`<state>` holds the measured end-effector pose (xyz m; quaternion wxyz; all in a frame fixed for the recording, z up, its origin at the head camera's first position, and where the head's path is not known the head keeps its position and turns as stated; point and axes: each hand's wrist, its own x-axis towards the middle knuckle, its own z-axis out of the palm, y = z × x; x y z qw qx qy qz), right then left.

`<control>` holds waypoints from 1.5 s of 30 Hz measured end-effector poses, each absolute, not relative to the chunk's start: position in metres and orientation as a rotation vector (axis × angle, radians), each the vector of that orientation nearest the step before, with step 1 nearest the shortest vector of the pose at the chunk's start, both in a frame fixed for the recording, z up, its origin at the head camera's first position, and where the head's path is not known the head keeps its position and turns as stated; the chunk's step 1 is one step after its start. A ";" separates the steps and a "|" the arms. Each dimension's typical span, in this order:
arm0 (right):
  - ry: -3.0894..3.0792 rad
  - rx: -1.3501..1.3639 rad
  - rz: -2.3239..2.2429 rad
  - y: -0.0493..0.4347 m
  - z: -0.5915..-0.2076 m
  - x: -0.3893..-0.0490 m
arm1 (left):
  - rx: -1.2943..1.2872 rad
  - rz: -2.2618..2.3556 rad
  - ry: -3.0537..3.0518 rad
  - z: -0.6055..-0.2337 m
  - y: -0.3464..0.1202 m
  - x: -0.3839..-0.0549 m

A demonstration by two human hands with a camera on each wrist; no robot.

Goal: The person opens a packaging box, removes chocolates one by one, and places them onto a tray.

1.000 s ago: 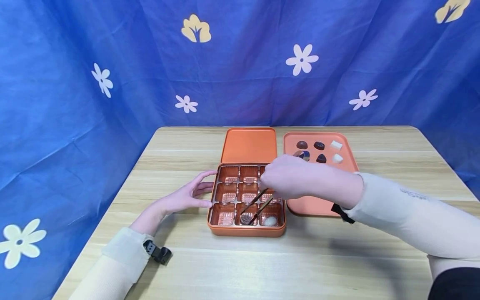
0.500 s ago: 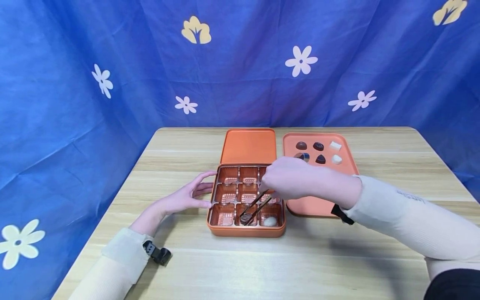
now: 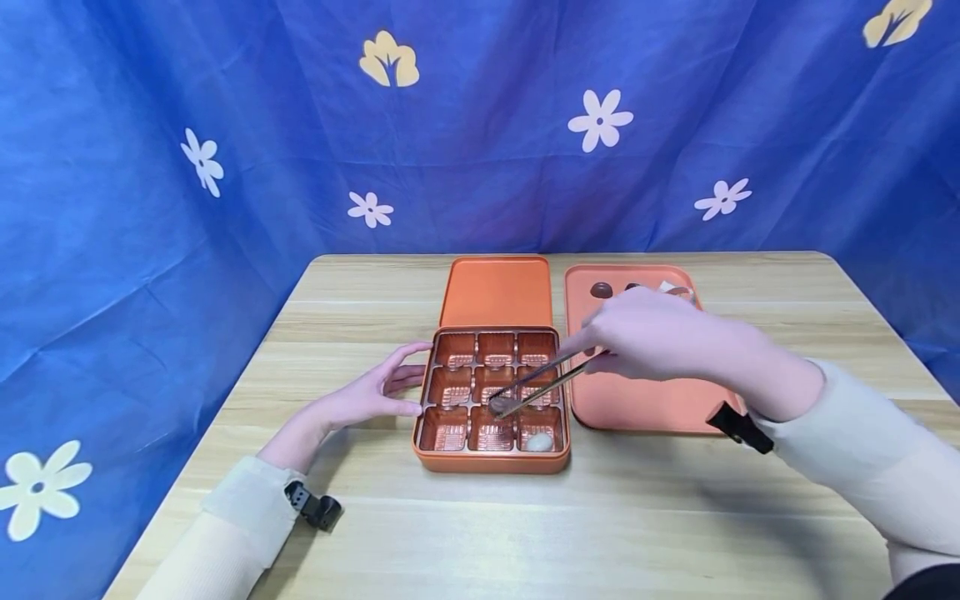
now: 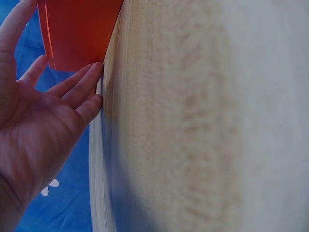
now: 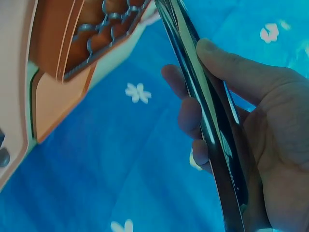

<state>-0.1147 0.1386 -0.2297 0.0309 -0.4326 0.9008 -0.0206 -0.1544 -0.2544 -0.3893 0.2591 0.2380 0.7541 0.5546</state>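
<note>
My right hand point(image 3: 652, 333) grips metal tongs point(image 3: 543, 390), thumb on one side and fingers on the other in the right wrist view. At their tips, in the head view, is a dark chocolate point(image 3: 501, 406), over the divider between the front-middle and centre compartments of the orange box point(image 3: 491, 463). A white chocolate point(image 3: 538, 442) lies in the front-right compartment. My left hand point(image 3: 367, 395) rests by the box's left side, thumb and fingers spread and fingertips at the wall; the left wrist view shows its palm point(image 4: 41, 123).
Behind the box lies its orange lid point(image 3: 497, 292), opened flat. A pink tray point(image 3: 645, 408) at the right holds chocolates, among them a dark one point(image 3: 601, 290); my right hand hides several. The wooden table point(image 3: 480, 533) is backed by a blue flowered curtain point(image 3: 480, 150).
My right hand has moved right, tilting the tongs lower. The dark chocolate has come up out of the front-middle compartment in the tongs' tips. My left hand has stayed put.
</note>
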 end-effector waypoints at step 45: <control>2.986 -0.723 -0.239 0.311 -0.313 -0.132 | 0.637 1.502 2.038 -0.387 -0.254 -0.153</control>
